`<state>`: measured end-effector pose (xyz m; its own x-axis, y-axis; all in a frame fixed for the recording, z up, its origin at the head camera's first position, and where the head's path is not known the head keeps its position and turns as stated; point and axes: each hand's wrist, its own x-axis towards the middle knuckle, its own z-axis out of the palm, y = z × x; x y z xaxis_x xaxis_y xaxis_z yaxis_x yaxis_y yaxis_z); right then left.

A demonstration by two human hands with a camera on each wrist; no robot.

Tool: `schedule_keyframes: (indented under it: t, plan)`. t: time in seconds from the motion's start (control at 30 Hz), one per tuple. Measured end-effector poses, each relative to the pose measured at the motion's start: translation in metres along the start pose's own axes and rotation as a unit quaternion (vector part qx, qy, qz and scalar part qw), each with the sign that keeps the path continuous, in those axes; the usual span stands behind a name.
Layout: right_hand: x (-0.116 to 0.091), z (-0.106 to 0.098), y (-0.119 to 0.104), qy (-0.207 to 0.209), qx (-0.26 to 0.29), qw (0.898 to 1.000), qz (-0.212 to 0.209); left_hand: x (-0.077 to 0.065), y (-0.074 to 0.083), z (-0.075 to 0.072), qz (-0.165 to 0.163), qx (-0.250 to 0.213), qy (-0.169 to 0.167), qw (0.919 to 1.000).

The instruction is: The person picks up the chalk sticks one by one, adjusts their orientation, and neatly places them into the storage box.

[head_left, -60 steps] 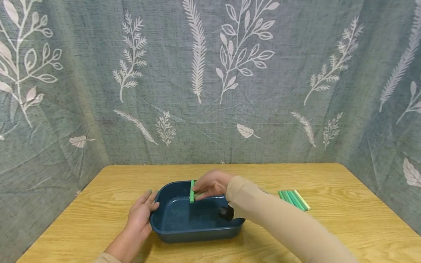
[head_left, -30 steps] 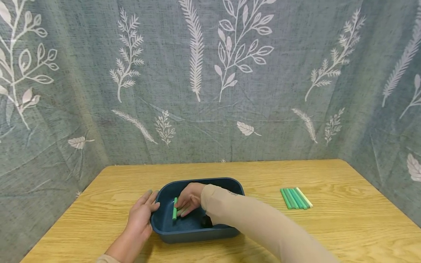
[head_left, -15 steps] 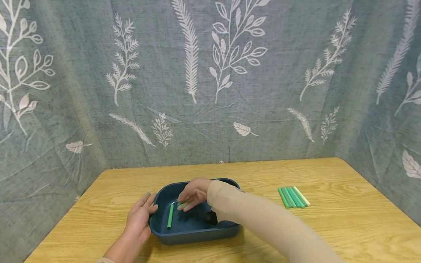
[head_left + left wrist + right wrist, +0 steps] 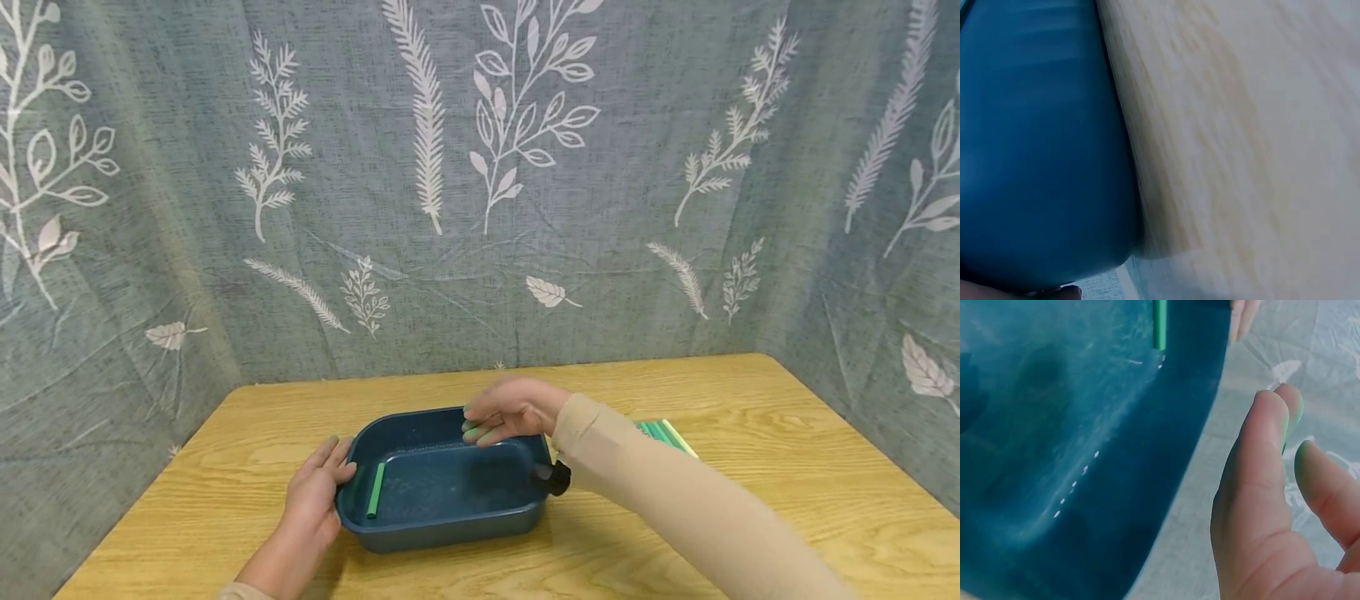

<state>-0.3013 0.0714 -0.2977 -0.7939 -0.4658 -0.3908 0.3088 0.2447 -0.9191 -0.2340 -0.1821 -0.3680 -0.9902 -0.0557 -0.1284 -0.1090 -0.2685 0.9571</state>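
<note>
A dark blue basin (image 4: 450,533) sits on the table. Inside it, near the left end, lies one green chalk stick (image 4: 377,490), also partly visible in the right wrist view. My left hand (image 4: 315,492) rests against the basin's left side, fingers extended and thumb at the rim. My right hand (image 4: 513,408) is raised over the basin's far right part, holding nothing, with thumb and fingers apart. Green colour marks its fingertips (image 4: 1294,403). Several green and pale yellow chalk sticks (image 4: 678,437) lie side by side to the right, partly hidden by the right sleeve.
The wooden table (image 4: 255,450) reaches back to a grey-green curtain (image 4: 480,317) with white leaf prints, which also encloses both sides. A black device (image 4: 552,477) on the right wrist overlaps the basin's right rim in the head view.
My right hand carried the green chalk stick leftward into the basin and let it go at the left end. It then rose back to the right. My left hand stayed at the basin.
</note>
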Motion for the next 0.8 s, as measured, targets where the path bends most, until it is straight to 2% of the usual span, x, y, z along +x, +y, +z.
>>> schedule_keyframes:
  t: [0.2,0.8]
  plan:
    - [-0.015,-0.018,0.007,0.002,-0.012,1.000,-0.006,0.000,0.002,0.001,0.001,0.001,0.004,1.0000]
    - [-0.054,-0.067,0.025,-0.005,0.006,0.999,-0.032,0.000,0.001,0.000,0.004,0.005,0.011,0.9999]
